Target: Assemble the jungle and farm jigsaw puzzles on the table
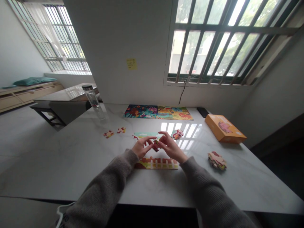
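Note:
Between my two hands a small jigsaw puzzle piece (155, 145) is held just above the table. My left hand (144, 146) pinches its left side, and my right hand (169, 146) grips it from the right with thumb and fingers. Under and in front of the hands lies a joined strip of puzzle pieces (156, 163) showing a white fence. Beyond the fingers is another joined strip (148, 135) in pale green, partly covered by my hands. Close to my right hand lies a loose pink-and-white puzzle piece (177, 134).
Loose puzzle pieces (108, 134) lie at the left. A stack of puzzle pieces (217, 161) sits at the right, below an orange box (224, 128). Two colourful picture sheets (158, 112), a black phone (202, 112) and a glass bottle (91, 96) are toward the back.

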Tool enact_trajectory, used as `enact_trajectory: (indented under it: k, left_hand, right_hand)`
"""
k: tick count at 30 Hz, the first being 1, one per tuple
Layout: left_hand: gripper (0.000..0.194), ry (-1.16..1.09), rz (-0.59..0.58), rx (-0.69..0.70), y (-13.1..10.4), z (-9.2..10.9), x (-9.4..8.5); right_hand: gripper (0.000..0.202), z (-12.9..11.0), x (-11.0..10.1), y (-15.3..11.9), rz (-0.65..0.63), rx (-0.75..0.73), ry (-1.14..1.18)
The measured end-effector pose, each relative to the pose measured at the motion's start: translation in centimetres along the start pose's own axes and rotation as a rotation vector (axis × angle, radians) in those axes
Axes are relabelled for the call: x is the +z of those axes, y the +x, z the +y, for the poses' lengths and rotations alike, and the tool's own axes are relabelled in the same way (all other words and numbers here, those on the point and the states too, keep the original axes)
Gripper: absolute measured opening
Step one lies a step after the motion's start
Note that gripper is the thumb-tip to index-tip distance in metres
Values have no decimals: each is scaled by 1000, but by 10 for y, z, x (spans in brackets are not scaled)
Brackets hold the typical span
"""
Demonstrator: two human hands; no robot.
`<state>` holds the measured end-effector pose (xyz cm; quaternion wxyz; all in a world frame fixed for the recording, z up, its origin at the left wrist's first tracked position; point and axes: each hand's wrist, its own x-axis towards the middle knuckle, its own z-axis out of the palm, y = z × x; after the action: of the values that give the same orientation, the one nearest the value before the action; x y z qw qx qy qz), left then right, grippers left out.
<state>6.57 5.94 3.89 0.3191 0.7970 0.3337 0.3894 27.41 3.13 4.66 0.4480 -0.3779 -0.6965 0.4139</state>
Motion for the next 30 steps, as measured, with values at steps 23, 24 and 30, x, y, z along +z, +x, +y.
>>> enact_trajectory:
  k: [23,24,30]
  left_hand:
    - [47,256,-46,215,-1,-21,-11]
    - [46,263,-40,208,-3,-22,-16]
    - [45,321,-31,131,-32,-29,-48]
  right_hand:
    - [32,9,1,0,78,14,-114]
    - [30,8,1,-1,66,0,-177]
    - [24,7,8,-7,-12,-99,-430]
